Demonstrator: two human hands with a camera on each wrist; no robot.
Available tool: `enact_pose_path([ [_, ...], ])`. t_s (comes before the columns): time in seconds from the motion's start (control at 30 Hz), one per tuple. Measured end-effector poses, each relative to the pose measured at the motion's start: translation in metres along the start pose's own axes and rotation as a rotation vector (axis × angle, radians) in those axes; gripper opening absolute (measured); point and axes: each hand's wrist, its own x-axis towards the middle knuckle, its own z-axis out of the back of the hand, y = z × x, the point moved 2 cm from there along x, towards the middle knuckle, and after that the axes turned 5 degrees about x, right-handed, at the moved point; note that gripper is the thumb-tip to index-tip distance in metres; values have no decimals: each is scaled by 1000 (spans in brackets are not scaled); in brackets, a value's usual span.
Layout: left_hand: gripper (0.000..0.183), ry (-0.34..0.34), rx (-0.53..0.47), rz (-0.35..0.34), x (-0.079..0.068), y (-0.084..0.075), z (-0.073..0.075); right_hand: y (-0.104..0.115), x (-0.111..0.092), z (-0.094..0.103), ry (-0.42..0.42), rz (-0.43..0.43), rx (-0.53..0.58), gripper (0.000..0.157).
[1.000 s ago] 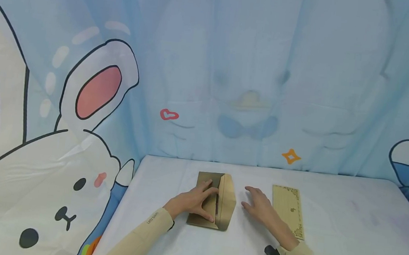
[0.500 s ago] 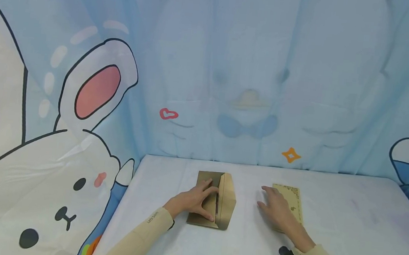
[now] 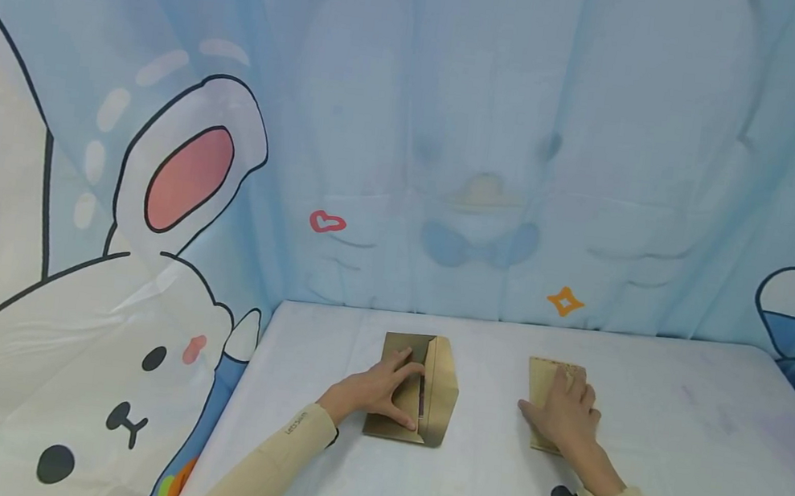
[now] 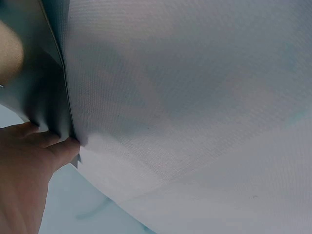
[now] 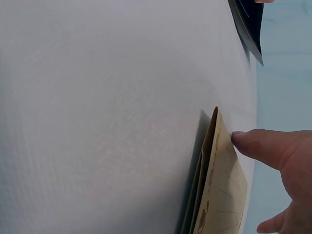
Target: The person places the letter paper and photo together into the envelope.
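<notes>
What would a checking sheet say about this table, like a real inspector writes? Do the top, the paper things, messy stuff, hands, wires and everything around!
Surface: white-covered table, faint purplish marks toward its right side.
Job's things: brown envelope, flap open toward the right; cream card, patterned, with layered edges.
Clutter: nothing seen.
Hands: left hand rests on the envelope; right hand lies over the card.
Cables: nothing seen.
Surroundings: blue curtain behind, big bunny picture at left.
</notes>
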Motion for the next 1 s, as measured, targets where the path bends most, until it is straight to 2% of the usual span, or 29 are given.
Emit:
enact_pose_path([
  [0.17, 96, -2, -1, -1, 0, -1, 0, -4, 1, 2, 8, -24, 15, 102],
  [0.57, 98, 4, -9, 0, 0, -2, 2, -9, 7, 11, -25, -9, 67, 111],
  [0.8, 98, 1, -10, 6, 2, -2, 3, -14, 11, 24, -6, -34, 85, 105],
  [1.0, 98, 7, -12, 7, 1, -1, 1, -28, 14, 29, 47, 7, 95, 94],
])
